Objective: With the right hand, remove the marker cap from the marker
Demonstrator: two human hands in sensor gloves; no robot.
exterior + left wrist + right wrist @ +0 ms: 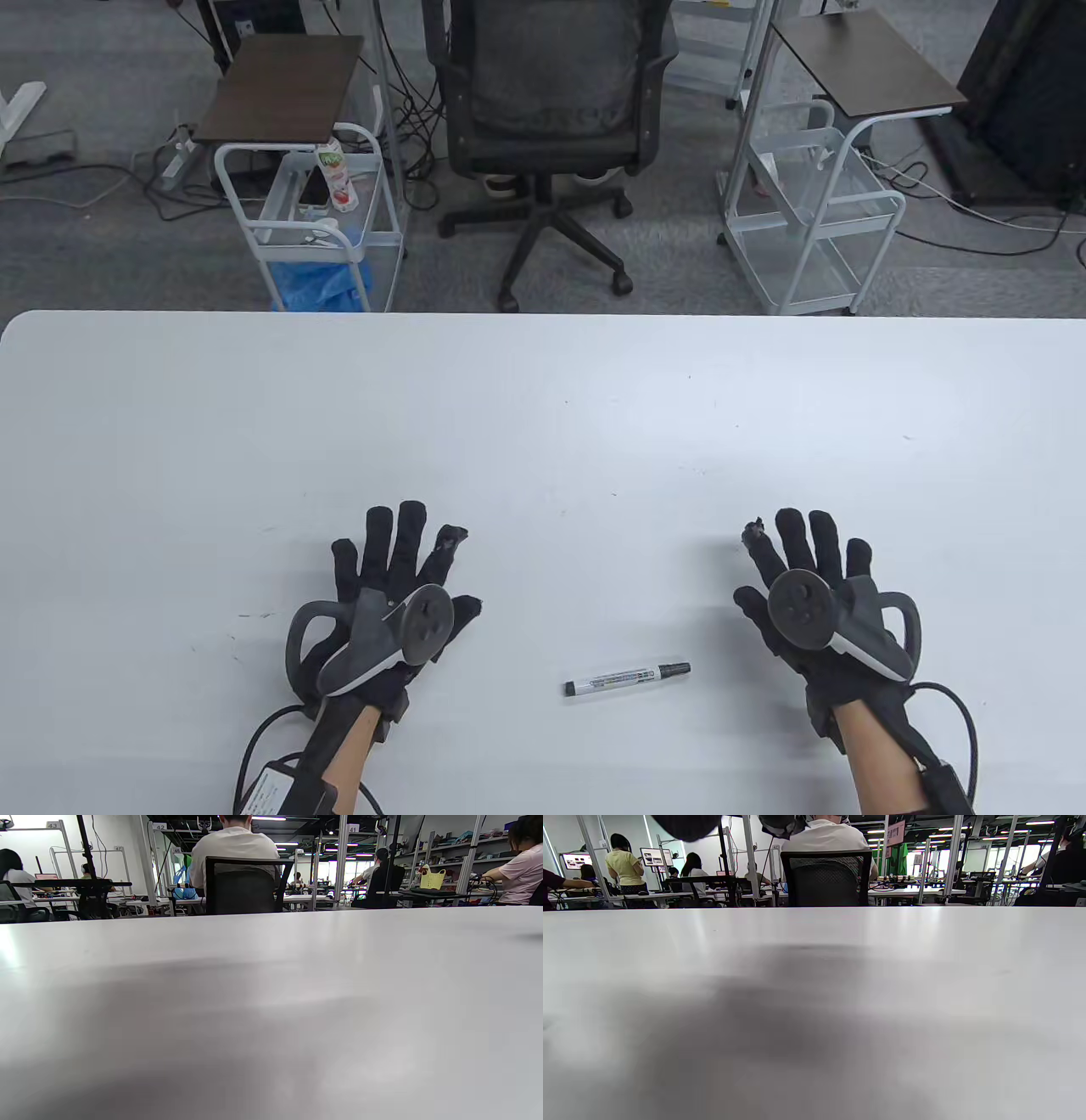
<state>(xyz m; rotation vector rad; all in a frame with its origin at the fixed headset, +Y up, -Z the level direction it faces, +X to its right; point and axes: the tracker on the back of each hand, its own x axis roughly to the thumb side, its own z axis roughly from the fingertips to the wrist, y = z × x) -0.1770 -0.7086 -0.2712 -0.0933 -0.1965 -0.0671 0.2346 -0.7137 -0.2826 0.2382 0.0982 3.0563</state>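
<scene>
Marker: slim white-barrelled marker with a dark cap [627,677] is lying flat on the white table [543,407], between the 2 hands, nearer the right one, touching neither.
Cap: dark cap [676,669] is sitting on the end pointing toward the right hand; still seated on the barrel, so the task is not yet begun.
Right hand: black-gloved right hand [814,594] is resting palm down, fingers spread, holding nothing.
Left hand: black-gloved left hand [399,594] is lying flat too, fingers fanned apart, gripping nothing.
Wrist views: both are showing only bare tabletop and the room beyond; marker not visible there.
Risk 1: round barrel is looking likely to roll away if nudged sideways during the reach.
Risk 2: pulling the cap with only 1 hand may drag the whole marker; the left hand is probably needed on the barrel.
Risk 3: thick glove fingertips may be slipping on the short, smooth cap.
</scene>
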